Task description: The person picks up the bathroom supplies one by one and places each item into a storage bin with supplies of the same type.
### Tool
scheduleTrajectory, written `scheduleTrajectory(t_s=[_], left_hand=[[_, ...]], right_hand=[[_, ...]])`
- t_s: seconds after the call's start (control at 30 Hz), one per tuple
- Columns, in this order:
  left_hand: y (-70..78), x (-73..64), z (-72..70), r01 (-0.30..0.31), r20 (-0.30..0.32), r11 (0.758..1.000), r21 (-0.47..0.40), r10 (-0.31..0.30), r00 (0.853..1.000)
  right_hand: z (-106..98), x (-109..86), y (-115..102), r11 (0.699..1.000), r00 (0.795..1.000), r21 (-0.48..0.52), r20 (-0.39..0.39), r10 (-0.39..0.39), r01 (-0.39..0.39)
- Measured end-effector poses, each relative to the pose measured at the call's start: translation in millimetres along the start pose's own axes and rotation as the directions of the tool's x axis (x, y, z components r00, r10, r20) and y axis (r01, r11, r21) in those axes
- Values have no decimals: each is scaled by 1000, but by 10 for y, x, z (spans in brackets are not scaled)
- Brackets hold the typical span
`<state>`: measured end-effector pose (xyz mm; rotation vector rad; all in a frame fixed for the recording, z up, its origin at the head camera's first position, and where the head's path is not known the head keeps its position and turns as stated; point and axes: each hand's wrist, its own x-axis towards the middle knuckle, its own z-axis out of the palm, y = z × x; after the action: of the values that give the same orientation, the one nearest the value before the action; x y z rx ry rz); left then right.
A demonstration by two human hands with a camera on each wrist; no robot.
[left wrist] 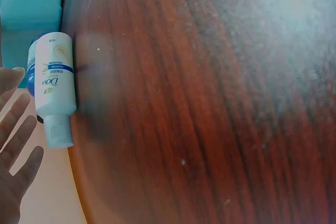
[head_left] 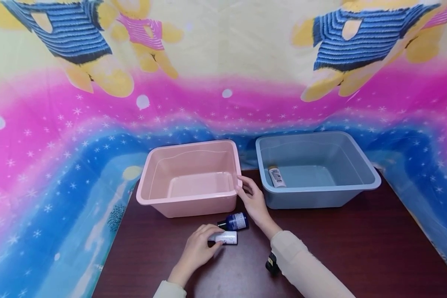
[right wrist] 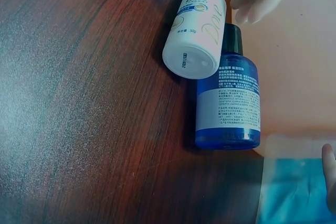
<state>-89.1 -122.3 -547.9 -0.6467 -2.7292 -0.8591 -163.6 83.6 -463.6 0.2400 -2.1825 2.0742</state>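
A white Dove bottle lies on its side on the dark wooden table, and its cap end is at my left hand. In the left wrist view the bottle lies just beside my straight, spread fingers. A dark blue bottle lies right behind it, and the two bottles touch in the right wrist view. My right hand is relaxed, with its fingertips at the front right corner of the empty pink bin.
A blue-grey bin stands to the right of the pink one, and a small white bottle lies in its near left corner. A colourful printed cloth hangs behind and beside the table.
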Motion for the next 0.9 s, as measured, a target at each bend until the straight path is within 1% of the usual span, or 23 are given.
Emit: scheduleTrajectory(t_s=[0.17, 0.37, 0.53, 0.73, 0.9], left_hand=[[-12, 5, 43, -1, 6, 1000, 30, 1, 1000], [-18, 20, 87, -25, 13, 996, 87, 24, 1000], [-27, 23, 127, -25, 25, 995, 102, 22, 999], [-33, 18, 167, -31, 65, 995, 94, 25, 998], [-22, 5, 175, -23, 113, 994, 105, 11, 994]], right_hand=[[9, -2, 12, 1000, 1000, 6, -12, -4, 4], [12, 0, 20, 1000, 1000, 12, -15, -9, 9], [13, 0, 23, 1000, 1000, 12, -17, -9, 10], [13, 2, 31, 1000, 1000, 17, -22, -3, 3], [13, 9, 41, 1000, 1000, 21, -19, -1, 1]])
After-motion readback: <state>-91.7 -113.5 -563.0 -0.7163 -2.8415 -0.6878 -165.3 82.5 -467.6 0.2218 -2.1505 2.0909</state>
